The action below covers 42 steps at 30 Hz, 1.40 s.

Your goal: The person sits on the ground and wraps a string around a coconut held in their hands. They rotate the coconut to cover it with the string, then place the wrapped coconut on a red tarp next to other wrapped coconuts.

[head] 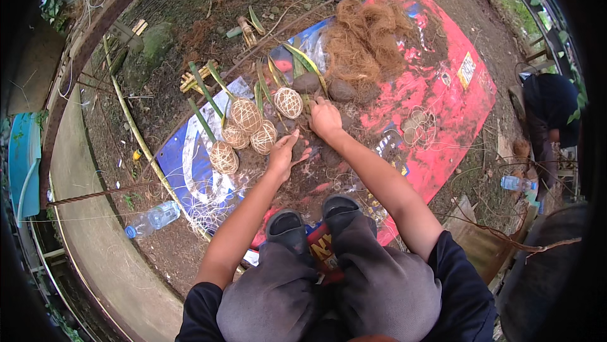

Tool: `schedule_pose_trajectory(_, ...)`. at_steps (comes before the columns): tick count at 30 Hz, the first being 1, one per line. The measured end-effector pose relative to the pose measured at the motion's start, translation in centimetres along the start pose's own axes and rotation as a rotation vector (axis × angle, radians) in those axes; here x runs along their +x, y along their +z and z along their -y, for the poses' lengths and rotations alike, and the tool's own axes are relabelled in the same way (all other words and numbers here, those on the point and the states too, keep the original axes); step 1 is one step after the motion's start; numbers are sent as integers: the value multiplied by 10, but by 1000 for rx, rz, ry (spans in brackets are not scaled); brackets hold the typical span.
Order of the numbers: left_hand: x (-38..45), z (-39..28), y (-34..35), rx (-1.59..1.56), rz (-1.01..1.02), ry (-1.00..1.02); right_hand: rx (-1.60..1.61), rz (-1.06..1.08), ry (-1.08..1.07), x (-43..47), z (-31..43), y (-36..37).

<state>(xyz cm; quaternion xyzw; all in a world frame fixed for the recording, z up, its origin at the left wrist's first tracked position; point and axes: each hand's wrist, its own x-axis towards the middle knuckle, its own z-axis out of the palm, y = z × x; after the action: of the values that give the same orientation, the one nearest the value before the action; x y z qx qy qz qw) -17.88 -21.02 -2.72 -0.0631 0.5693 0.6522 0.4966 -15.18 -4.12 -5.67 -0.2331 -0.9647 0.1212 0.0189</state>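
Observation:
My left hand (283, 156) is low over soil on a plastic banner, fingers apart, with nothing plainly held. Just ahead and to its right, my right hand (325, 117) curls its fingers down beside a string-wrapped ball (288, 103). What lies under those fingertips is hidden. Left of my hands sit more balls bound in pale string, among them a large one (246, 115) and a nearer one (224, 157), several with green cut leaves or stems sticking out. Two dark soil balls (306, 83) (342, 90) rest beyond my right hand, near yellow-edged leaves (310, 63).
Brown coconut fibre (365, 43) is heaped at the banner's far side. Loose string coils (419, 127) lie right, and a string tangle (208, 209) lies left. A plastic bottle (159, 218) rests beside a bamboo pole (135, 128). Another person (550, 109) bends at far right.

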Motion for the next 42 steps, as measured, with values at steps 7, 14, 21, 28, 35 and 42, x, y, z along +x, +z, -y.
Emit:
schedule_pose_trajectory(7,2,-8,-1,5,25,-5,-99,100,73,7,-6,-3)
schedule_pose_trajectory(14,21,-7,4,215,83,-20,9,195,227,17,-6,0)
schedule_pose_trajectory(21,54,-34,11,1391,-80,720,60,115,196,16,1,-12)
schedule_pose_trajectory(28,21,-47,39,1788,-102,216,223,59,22,20,-4,-4)
schedule_pose_trajectory(35,10,-50,31,1669,-262,117,3,94,84,23,7,15)
schedule_pose_trajectory(42,7,-50,25,1451,-314,151,551,34,298,23,-8,1)
